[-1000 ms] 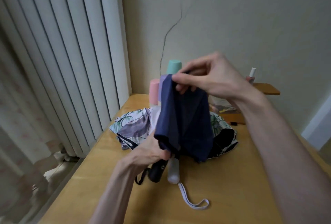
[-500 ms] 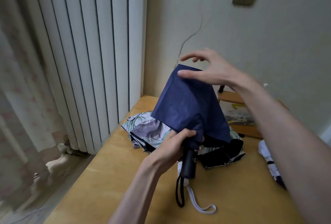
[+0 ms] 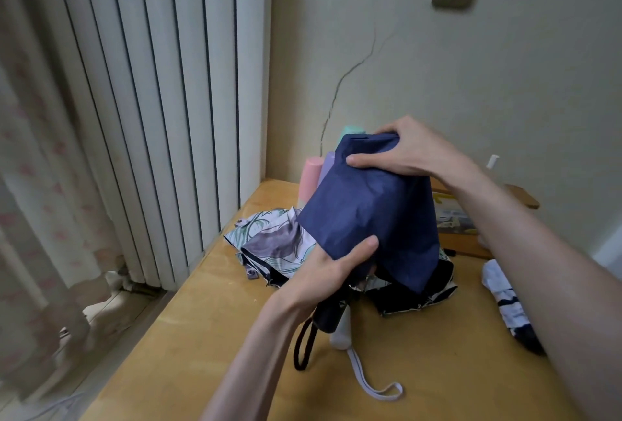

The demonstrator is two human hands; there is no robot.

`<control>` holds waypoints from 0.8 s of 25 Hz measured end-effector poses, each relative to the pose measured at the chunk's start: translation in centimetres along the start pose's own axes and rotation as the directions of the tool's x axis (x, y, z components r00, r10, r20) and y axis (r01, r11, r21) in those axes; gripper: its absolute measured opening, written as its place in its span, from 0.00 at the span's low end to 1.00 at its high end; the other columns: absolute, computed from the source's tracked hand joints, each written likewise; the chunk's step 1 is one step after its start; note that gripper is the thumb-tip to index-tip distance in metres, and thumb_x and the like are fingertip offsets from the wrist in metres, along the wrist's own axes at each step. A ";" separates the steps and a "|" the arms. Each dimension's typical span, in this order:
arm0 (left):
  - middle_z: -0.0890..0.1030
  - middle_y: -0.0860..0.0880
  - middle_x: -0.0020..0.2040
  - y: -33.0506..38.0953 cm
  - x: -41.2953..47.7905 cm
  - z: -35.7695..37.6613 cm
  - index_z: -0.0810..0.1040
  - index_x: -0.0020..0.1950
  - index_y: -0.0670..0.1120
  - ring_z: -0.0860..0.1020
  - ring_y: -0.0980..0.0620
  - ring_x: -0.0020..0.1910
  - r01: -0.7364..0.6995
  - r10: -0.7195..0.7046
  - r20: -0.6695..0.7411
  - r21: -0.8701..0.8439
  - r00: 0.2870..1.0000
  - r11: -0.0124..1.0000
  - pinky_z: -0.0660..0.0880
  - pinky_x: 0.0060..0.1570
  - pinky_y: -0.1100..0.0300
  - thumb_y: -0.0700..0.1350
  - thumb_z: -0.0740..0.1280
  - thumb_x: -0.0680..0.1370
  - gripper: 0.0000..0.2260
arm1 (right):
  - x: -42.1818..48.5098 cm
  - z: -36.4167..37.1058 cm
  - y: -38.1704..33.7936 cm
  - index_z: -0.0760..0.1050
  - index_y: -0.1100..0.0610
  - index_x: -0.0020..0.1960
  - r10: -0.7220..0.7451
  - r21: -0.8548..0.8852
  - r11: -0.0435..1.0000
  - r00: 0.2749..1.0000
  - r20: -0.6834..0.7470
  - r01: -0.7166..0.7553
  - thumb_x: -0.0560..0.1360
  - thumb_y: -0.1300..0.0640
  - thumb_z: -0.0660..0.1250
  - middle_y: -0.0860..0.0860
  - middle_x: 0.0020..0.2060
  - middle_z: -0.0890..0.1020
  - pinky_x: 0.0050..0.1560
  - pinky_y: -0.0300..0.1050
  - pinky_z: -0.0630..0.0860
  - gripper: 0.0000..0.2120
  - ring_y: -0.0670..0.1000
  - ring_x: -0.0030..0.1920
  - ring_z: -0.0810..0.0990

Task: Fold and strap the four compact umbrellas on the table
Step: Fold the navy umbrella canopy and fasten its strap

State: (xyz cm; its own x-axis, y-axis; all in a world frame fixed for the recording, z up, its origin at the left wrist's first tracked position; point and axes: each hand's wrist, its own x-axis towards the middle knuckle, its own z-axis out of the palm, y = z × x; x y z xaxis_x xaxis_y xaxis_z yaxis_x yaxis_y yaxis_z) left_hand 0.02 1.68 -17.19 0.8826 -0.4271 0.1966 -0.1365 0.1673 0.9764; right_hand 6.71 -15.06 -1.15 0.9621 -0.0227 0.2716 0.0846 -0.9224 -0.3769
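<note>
- Head view: navy umbrella (image 3: 370,218) being held upright above the middle of the tabletop (image 3: 202,353), canopy hanging loose and crumpled.
- Right hand (image 3: 410,154) gripping the canopy's top end, thumb lying across the near side, fingers curling over the far side, fabric bunching between them.
- Left hand (image 3: 330,272) wrapping the shaft just above the black handle (image 3: 331,318), thumb pressing flat on the canopy's lower hem, other fingers hiding under fabric.
- Black wrist loop (image 3: 303,350) dangling from the handle.
- Floral umbrella (image 3: 276,242) lying crumpled behind, toward the back left corner, its white handle (image 3: 343,333) and white strap (image 3: 373,383) trailing toward the near edge.
- White-and-navy umbrella (image 3: 505,303) lying by the right edge.
</note>
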 end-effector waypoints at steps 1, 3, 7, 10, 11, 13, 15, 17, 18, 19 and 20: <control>0.78 0.41 0.42 0.3 -0.2 -0.2 0.78 0.53 0.35 0.76 0.44 0.43 0.008 -0.008 0.036 -0.001 0.999 1.000 0.76 0.43 0.54 0.47 0.69 0.84 0.14 | 0.0 0.0 0.0 0.86 0.48 0.48 0.015 0.019 1.000 1.000 -0.027 -0.015 0.67 0.30 0.76 0.48 0.45 0.87 0.53 0.51 0.81 0.24 0.52 0.50 0.84; 0.80 0.42 0.43 0.5 -0.7 -0.7 0.77 0.55 0.31 0.77 0.45 0.43 0.007 -0.009 0.090 0.024 0.996 1.000 0.76 0.47 0.53 0.47 0.67 0.85 0.17 | -0.1 -0.3 0.3 0.86 0.48 0.48 0.022 0.125 0.992 0.999 -0.024 -0.019 0.69 0.28 0.74 0.47 0.46 0.87 0.52 0.49 0.79 0.24 0.50 0.51 0.84; 0.80 0.35 0.45 0.2 -0.6 -1.0 0.76 0.55 0.28 0.78 0.46 0.45 -0.070 0.054 0.098 0.171 0.994 0.983 0.77 0.50 0.47 0.45 0.69 0.85 0.17 | -0.3 -0.9 1.5 0.86 0.52 0.50 0.021 0.178 0.983 0.997 0.073 -0.033 0.73 0.33 0.73 0.50 0.48 0.87 0.51 0.50 0.77 0.22 0.50 0.52 0.84; 0.81 0.32 0.57 0.2 -0.5 -0.6 0.77 0.61 0.33 0.80 0.49 0.52 -0.095 0.082 0.066 0.221 0.994 0.971 0.77 0.59 0.44 0.49 0.71 0.83 0.18 | -0.1 -0.4 1.9 0.83 0.50 0.44 0.061 0.211 0.975 0.998 0.032 -0.066 0.74 0.38 0.75 0.49 0.45 0.84 0.43 0.44 0.72 0.15 0.51 0.50 0.82; 0.82 0.34 0.57 0.1 -0.3 -0.5 0.78 0.62 0.37 0.80 0.51 0.53 -0.085 0.073 0.061 0.225 0.995 0.971 0.77 0.58 0.46 0.49 0.72 0.83 0.17 | -0.2 -0.1 1.9 0.82 0.50 0.42 0.064 0.219 0.974 0.998 -0.026 -0.057 0.74 0.39 0.75 0.48 0.42 0.83 0.42 0.44 0.72 0.15 0.51 0.47 0.82; 0.84 0.49 0.51 0.0 -0.2 -0.5 0.78 0.60 0.46 0.81 0.60 0.49 -0.072 0.061 0.055 0.219 0.997 0.973 0.78 0.50 0.59 0.47 0.72 0.83 0.09 | -0.5 0.4 1.7 0.81 0.51 0.39 0.052 0.209 0.978 0.986 -0.161 -0.017 0.74 0.40 0.76 0.47 0.39 0.83 0.39 0.41 0.71 0.16 0.49 0.42 0.80; 0.81 0.57 0.45 0.1 -0.2 -0.6 0.77 0.58 0.49 0.80 0.62 0.43 -0.079 0.073 0.035 0.204 0.997 0.976 0.75 0.47 0.66 0.46 0.72 0.82 0.07 | -0.9 0.2 1.6 0.82 0.50 0.40 0.032 0.263 0.964 0.973 -0.229 0.030 0.74 0.39 0.77 0.45 0.39 0.83 0.39 0.40 0.72 0.15 0.45 0.41 0.80; 0.80 0.52 0.43 0.0 -0.1 -1.0 0.78 0.55 0.44 0.78 0.58 0.40 -0.073 0.071 0.016 0.177 0.997 0.981 0.75 0.44 0.63 0.45 0.71 0.83 0.06 | -1.8 -0.7 1.8 0.84 0.49 0.45 -0.031 0.433 0.897 0.989 -0.142 0.090 0.76 0.39 0.75 0.43 0.42 0.85 0.43 0.35 0.73 0.14 0.41 0.44 0.82; 0.80 0.48 0.42 0.0 0.0 -1.2 0.78 0.54 0.39 0.77 0.55 0.39 -0.071 0.069 0.014 0.159 0.997 0.985 0.74 0.43 0.61 0.44 0.71 0.83 0.08 | -2.3 -1.0 1.9 0.85 0.50 0.49 -0.078 0.514 0.852 0.995 -0.067 0.101 0.78 0.40 0.73 0.42 0.45 0.86 0.47 0.34 0.73 0.13 0.40 0.48 0.82; 0.79 0.46 0.43 -0.2 0.0 -1.5 0.78 0.54 0.36 0.77 0.53 0.39 -0.059 0.058 0.011 0.150 0.998 0.987 0.74 0.42 0.60 0.44 0.71 0.83 0.10 | -2.7 -1.2 2.0 0.85 0.50 0.52 -0.113 0.548 0.830 0.993 -0.012 0.101 0.79 0.41 0.73 0.41 0.48 0.87 0.51 0.35 0.74 0.12 0.40 0.51 0.83; 0.79 0.44 0.43 -0.3 0.0 -1.6 0.77 0.54 0.34 0.76 0.52 0.39 -0.047 0.046 0.009 0.146 0.999 0.988 0.74 0.42 0.59 0.43 0.71 0.84 0.12 | -2.7 -1.1 2.2 0.85 0.50 0.54 -0.126 0.529 0.843 0.992 0.013 0.100 0.79 0.42 0.73 0.42 0.50 0.87 0.54 0.37 0.75 0.13 0.40 0.52 0.83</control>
State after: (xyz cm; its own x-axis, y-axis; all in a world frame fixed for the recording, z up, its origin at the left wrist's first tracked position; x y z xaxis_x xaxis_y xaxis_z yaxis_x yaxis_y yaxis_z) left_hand 0.78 3.10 -17.62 0.8713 -0.4268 0.2425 -0.2425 0.0553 0.9686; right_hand 3.97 -17.42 -1.71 0.9472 0.0984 0.3053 0.3044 -0.5758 -0.7588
